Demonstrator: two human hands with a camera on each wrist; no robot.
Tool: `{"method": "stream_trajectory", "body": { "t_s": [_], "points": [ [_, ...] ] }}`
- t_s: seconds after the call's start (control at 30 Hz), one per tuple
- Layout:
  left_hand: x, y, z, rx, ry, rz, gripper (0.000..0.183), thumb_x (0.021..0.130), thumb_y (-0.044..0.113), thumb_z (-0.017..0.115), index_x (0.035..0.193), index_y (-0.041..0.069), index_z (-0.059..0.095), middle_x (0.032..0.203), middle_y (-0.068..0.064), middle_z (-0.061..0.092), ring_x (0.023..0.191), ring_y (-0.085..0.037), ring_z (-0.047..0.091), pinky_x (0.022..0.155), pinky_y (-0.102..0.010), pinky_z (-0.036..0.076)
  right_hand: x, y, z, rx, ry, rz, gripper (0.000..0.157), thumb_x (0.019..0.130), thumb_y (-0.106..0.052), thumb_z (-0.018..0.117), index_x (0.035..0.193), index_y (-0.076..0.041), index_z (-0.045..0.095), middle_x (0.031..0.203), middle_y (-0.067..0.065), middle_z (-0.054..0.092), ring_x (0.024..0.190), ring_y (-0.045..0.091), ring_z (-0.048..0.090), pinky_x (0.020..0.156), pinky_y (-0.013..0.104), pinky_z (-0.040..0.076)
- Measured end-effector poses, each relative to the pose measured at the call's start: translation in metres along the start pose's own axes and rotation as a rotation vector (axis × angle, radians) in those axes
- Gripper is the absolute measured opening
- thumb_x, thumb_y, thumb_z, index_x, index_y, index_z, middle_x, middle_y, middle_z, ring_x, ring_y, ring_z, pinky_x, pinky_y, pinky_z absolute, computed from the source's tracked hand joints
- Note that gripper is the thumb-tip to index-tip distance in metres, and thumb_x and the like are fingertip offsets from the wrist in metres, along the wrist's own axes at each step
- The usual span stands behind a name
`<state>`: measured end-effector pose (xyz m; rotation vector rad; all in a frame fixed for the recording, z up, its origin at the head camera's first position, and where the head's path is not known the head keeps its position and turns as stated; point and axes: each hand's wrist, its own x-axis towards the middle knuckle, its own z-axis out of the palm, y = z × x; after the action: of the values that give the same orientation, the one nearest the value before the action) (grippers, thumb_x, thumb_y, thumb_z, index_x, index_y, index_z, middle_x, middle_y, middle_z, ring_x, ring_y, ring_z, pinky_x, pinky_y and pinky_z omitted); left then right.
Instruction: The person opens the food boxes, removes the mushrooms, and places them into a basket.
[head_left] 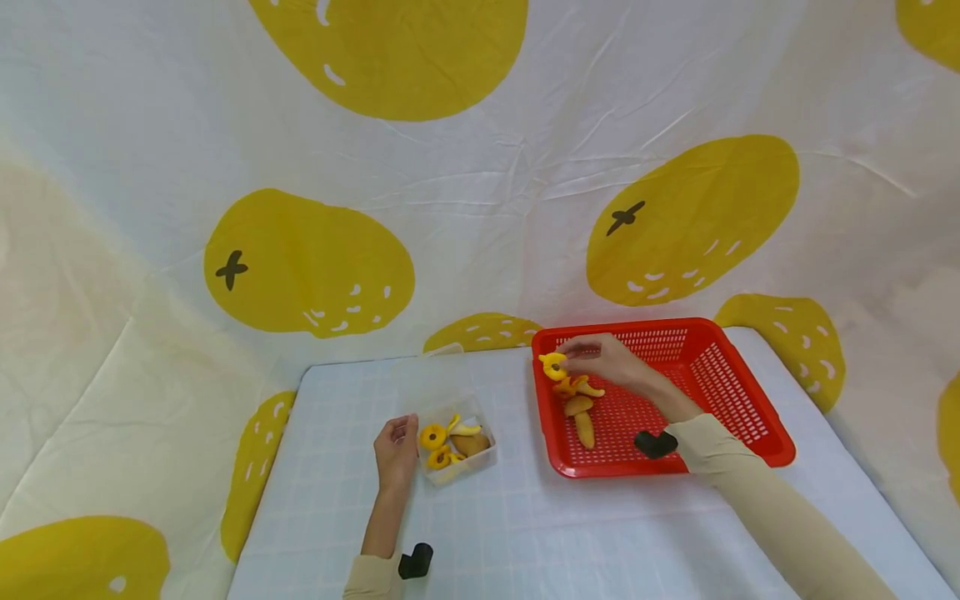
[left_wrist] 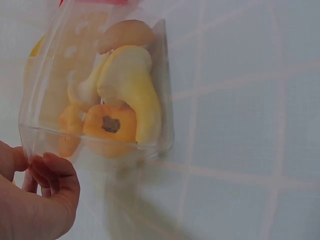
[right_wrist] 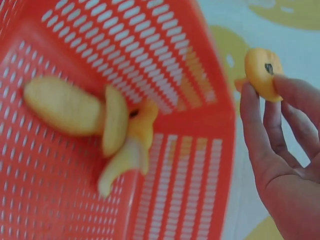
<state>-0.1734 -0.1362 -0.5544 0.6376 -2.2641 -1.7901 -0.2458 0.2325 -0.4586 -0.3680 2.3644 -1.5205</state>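
My left hand (head_left: 397,450) pinches the left corner of a clear plastic box (head_left: 459,476) on the table. Inside are yellow-orange round pieces with dark centres (left_wrist: 111,126), a pale yellow curved piece (left_wrist: 135,90), and a brown mushroom-like piece (head_left: 472,444). Over the back left corner of a red basket (head_left: 615,468), my right hand (head_left: 606,362) holds a small yellow toy fruit with a dark centre (right_wrist: 259,72) between thumb and fingers. Below it in the basket lie a toy mushroom (head_left: 585,429), a peeled toy banana (right_wrist: 120,167) and an orange piece (right_wrist: 145,120).
The box's see-through lid (head_left: 429,377) stands open at its back. A pale checked cloth (head_left: 510,533) covers the table. Behind hangs a white curtain with yellow fruit prints (head_left: 480,200), close to the basket's rear rim.
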Motion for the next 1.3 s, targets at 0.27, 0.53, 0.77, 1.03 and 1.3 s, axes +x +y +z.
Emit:
{"method": "stream_trajectory", "body": {
  "t_s": [0.27, 0.53, 0.77, 1.03, 1.3],
  "points": [
    [0.002, -0.001, -0.001, -0.026, 0.002, -0.012, 0.032, 0.104, 0.023, 0.063, 0.117, -0.006, 0.066, 0.100, -0.014, 0.064, 0.065, -0.012, 0.050, 0.054, -0.018, 0.046, -0.002, 0.024, -0.021, -0.026, 0.045, 0.021, 0.041, 0.099, -0.021, 0.071, 0.131, 0.003, 0.065, 0.123, 0.019, 0.068, 0.109, 0.034, 0.067, 0.099, 0.049, 0.054],
    [0.000, 0.008, -0.006, -0.106, -0.073, -0.136, 0.040, 0.104, 0.030, 0.063, 0.126, -0.005, 0.063, 0.114, -0.021, 0.064, 0.073, -0.014, 0.052, 0.061, -0.017, 0.049, -0.004, 0.042, -0.034, -0.063, 0.048, 0.042, 0.036, 0.101, -0.013, 0.068, 0.128, 0.009, 0.064, 0.119, 0.024, 0.069, 0.105, 0.033, 0.068, 0.096, 0.049, 0.055],
    [0.004, 0.007, -0.010, -0.143, -0.104, -0.207, 0.045, 0.104, 0.032, 0.064, 0.130, -0.004, 0.062, 0.108, -0.017, 0.063, 0.078, -0.016, 0.053, 0.066, -0.018, 0.050, -0.002, 0.055, -0.041, -0.126, 0.075, 0.065, 0.029, 0.101, -0.004, 0.064, 0.122, 0.016, 0.063, 0.113, 0.029, 0.068, 0.101, 0.038, 0.069, 0.093, 0.053, 0.056],
    [0.006, 0.007, -0.013, -0.195, -0.117, -0.247, 0.046, 0.102, 0.030, 0.067, 0.131, -0.005, 0.061, 0.111, -0.016, 0.061, 0.078, -0.015, 0.054, 0.068, -0.017, 0.052, 0.003, 0.069, -0.042, -0.283, 0.133, 0.141, 0.024, 0.095, -0.004, 0.070, 0.110, 0.015, 0.068, 0.098, 0.024, 0.070, 0.085, 0.030, 0.067, 0.079, 0.048, 0.057],
    [0.005, 0.007, -0.013, -0.167, -0.103, -0.221, 0.043, 0.102, 0.029, 0.067, 0.130, -0.004, 0.063, 0.113, -0.015, 0.062, 0.083, -0.018, 0.055, 0.069, -0.017, 0.053, 0.010, 0.075, -0.031, -0.344, 0.086, 0.081, 0.021, 0.092, -0.003, 0.074, 0.104, 0.013, 0.070, 0.093, 0.021, 0.072, 0.083, 0.031, 0.068, 0.073, 0.042, 0.057]
  ]
}}
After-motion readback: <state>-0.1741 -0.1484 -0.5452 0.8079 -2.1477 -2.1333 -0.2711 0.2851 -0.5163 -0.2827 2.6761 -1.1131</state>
